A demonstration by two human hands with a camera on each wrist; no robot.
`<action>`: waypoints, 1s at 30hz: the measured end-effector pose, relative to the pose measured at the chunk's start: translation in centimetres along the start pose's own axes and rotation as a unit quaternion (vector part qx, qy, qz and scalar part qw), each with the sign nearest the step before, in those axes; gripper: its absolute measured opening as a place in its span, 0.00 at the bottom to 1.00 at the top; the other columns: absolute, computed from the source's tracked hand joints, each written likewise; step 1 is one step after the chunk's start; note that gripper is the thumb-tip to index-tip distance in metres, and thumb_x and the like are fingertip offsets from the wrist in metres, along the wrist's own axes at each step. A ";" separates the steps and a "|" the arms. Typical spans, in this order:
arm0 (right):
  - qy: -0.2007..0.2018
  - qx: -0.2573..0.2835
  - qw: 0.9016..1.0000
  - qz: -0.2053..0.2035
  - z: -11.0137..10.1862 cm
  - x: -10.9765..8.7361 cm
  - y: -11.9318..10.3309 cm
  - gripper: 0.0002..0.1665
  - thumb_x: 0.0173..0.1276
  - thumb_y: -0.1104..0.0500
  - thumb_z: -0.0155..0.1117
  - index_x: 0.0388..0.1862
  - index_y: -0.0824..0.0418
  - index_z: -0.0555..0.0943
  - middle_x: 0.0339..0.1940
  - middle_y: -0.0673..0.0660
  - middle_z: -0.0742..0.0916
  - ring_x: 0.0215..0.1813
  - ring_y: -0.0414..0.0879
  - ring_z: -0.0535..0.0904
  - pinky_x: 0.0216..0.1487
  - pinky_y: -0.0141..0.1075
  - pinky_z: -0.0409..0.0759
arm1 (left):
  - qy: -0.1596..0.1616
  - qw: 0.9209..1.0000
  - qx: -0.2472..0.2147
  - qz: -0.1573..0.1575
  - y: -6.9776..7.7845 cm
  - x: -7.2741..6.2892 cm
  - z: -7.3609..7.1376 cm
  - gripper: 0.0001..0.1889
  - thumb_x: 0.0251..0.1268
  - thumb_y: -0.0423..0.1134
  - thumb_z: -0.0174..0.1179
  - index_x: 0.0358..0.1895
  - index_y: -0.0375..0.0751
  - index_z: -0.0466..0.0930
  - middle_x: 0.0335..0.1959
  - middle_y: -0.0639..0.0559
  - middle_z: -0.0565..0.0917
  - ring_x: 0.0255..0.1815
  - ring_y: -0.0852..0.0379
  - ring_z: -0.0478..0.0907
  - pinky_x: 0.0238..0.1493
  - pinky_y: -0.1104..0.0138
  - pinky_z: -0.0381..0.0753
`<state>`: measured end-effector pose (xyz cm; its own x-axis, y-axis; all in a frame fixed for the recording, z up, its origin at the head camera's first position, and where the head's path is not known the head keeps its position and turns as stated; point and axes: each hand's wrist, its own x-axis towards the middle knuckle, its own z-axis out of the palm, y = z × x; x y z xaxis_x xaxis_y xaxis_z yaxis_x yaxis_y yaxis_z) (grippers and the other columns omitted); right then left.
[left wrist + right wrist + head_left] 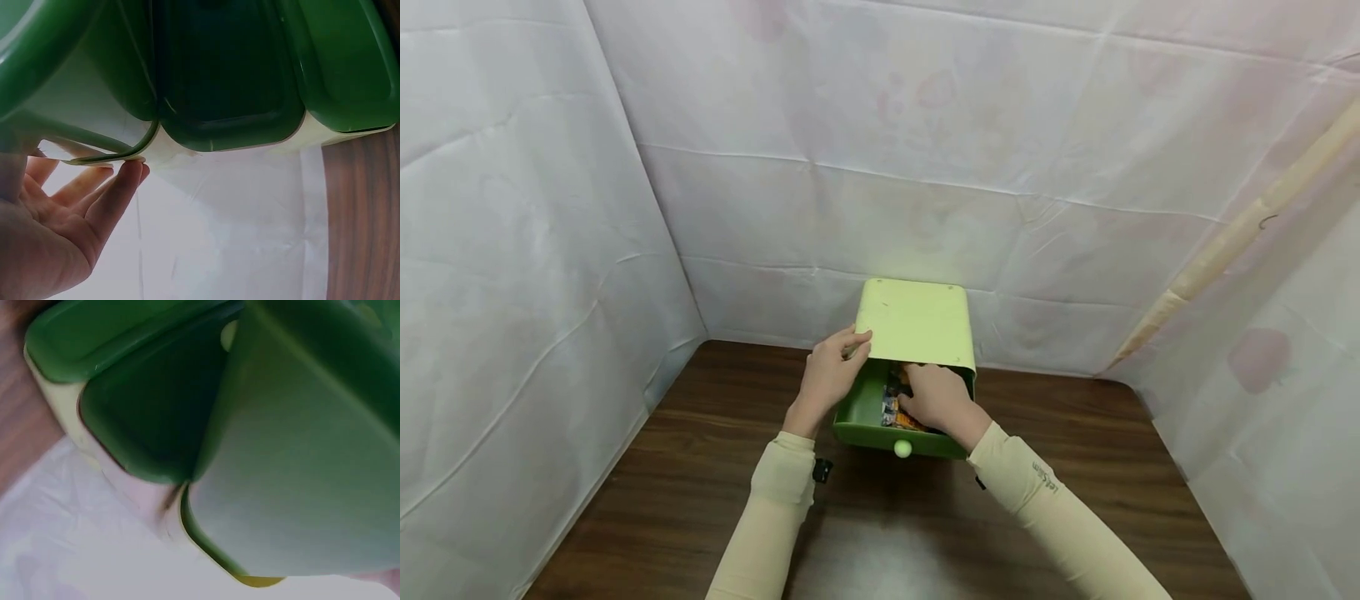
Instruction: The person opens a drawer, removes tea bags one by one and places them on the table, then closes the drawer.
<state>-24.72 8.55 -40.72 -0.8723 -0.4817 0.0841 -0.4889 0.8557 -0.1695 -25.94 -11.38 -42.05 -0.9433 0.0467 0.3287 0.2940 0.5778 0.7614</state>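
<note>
A small desktop drawer cabinet [916, 321] with a pale yellow-green shell stands against the back sheet. Its top green drawer [861, 400] is pulled out, a round pale knob [903, 448] on its front. Inside lie several orange-and-black printed packets [891, 408]. My right hand [936, 400] reaches down into the drawer over these packets; its fingertips are hidden, so I cannot tell whether it grips one. With fairly straight fingers, my left hand [832, 371] touches the shell's front left edge. The left wrist view shows those fingertips [131, 172] against the shell beside the drawer.
Below the pulled-out drawer are a middle drawer [228, 69] and a bottom drawer [350, 62], both pushed in. The cabinet rests on a dark wood-grain table [722, 417]. White sheets [775, 208] hang behind and on both sides, close to the table's edges.
</note>
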 end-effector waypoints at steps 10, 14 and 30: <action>0.023 -0.091 0.992 -0.085 0.4 -0.3 -0.3 0.12 0.70 0.62 0.59 0.50 0.63 0.77 0.11 0.49 0.68 0.12 0.40 0.63 0.15 0.33 0.59 | 0.005 1.000 -0.005 -0.001 -0.5 -0.1 0.1 0.18 0.73 0.54 0.54 0.60 0.58 0.80 0.70 0.49 0.68 0.56 0.48 0.78 0.48 0.51 0.78; 0.028 -0.105 0.990 -0.087 0.3 -0.3 -0.4 0.13 0.72 0.63 0.58 0.54 0.59 0.79 0.15 0.50 0.72 0.15 0.41 0.68 0.16 0.33 0.65 | 0.005 1.000 -0.005 0.001 -0.5 -0.1 0.1 0.18 0.73 0.54 0.54 0.61 0.58 0.80 0.70 0.49 0.68 0.56 0.48 0.79 0.46 0.51 0.79; 0.010 -0.137 0.988 -0.077 -0.4 -0.6 -0.6 0.19 0.73 0.61 0.59 0.60 0.48 0.82 0.32 0.51 0.85 0.21 0.41 0.72 0.14 0.32 0.64 | 0.003 1.000 -0.009 0.008 -0.1 -0.1 0.0 0.18 0.73 0.53 0.54 0.61 0.57 0.80 0.70 0.49 0.68 0.56 0.48 0.78 0.49 0.49 0.77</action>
<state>-23.94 8.41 -40.30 -0.7866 -0.6079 0.1081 -0.5970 0.7935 0.1184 -25.81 -11.47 -42.12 -0.9374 0.0519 0.3445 0.3125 0.5620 0.7658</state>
